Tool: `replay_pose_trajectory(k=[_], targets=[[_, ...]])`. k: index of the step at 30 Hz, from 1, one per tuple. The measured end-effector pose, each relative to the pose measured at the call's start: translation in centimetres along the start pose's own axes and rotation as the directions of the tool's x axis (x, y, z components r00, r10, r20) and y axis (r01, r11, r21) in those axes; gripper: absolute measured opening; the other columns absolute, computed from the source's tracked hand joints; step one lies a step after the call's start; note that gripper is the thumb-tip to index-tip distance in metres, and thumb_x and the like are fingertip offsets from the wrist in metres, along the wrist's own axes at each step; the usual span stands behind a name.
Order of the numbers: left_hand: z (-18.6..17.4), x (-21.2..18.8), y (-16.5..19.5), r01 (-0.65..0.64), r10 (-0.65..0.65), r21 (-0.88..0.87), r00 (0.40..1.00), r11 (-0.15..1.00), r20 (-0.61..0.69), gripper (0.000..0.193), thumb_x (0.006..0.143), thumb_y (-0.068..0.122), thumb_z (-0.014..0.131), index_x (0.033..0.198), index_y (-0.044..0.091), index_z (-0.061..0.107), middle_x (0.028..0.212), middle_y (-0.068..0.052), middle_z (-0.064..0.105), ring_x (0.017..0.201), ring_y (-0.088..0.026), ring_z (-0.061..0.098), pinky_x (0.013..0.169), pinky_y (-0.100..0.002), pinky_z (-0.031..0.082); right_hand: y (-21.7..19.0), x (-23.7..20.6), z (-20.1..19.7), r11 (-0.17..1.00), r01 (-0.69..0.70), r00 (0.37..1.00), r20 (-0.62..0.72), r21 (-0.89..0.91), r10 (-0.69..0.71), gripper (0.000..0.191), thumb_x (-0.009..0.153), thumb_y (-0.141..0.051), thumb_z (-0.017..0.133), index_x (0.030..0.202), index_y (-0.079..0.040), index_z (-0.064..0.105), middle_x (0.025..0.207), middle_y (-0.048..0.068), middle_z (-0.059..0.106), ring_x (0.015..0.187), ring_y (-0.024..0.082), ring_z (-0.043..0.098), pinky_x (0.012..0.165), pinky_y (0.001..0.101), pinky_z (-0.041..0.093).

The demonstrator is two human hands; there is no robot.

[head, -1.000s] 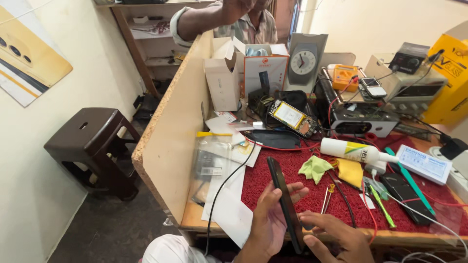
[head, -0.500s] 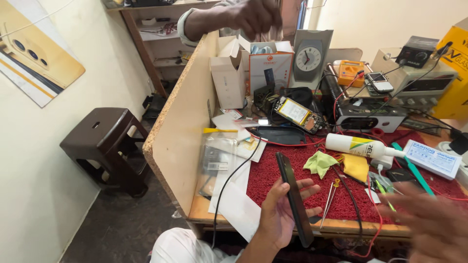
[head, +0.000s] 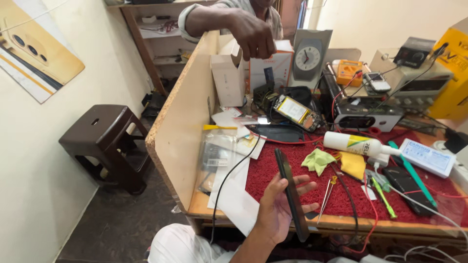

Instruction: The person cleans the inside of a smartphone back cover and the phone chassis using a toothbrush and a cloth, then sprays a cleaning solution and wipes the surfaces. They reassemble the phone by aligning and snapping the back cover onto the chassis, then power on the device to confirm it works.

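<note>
Gone from view now is the right hand; left hand grips a dark phone on edge, white cartons far beyond it under another person's hand, contents hidden.

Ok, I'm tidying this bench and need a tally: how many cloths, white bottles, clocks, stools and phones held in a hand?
cloths: 2, the green cloth and the yellow cloth
white bottle: 1
clock: 1
stool: 1
dark phone, held in the left hand: 1
Total: 6
</note>
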State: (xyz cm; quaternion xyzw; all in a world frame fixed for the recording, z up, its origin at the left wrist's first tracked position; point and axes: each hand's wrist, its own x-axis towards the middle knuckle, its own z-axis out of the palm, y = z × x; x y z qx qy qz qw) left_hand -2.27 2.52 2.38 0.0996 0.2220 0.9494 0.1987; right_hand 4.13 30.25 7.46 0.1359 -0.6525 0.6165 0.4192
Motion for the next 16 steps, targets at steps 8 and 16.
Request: replay_pose_trajectory(k=[8,16], targets=[[-0.5,0.8,-1.6,-0.121,0.135,0.139,0.986,0.983,-0.094,0.063,0.089,0.023,0.065,0.146,0.010,0.042,0.125,-0.014,0.064,0.116,-0.026,0.067,0.087,-0.041,0.060,6.6,-8.2,5.8,0.757,-0.418,0.708,0.342,-0.502,0.618,0.066,0.101,-0.056,0.039,0.154,-0.022,0.058,0.104,0.018,0.075,0.093,0.021,0.074,0.075,0.0307,0.061],[-0.4,0.5,-3.7,-0.146,0.202,0.376,0.973,0.915,-0.115,0.078,0.088,0.013,0.066,0.157,0.004,0.033,0.127,-0.013,0.062,0.116,-0.020,0.064,0.102,-0.032,0.053,9.6,-12.8,9.0,0.700,-0.584,0.617,0.335,-0.412,0.712,0.093,0.086,-0.069,0.041,0.161,-0.018,0.022,0.140,0.016,0.061,0.102,0.023,0.072,0.067,0.0323,0.061]])
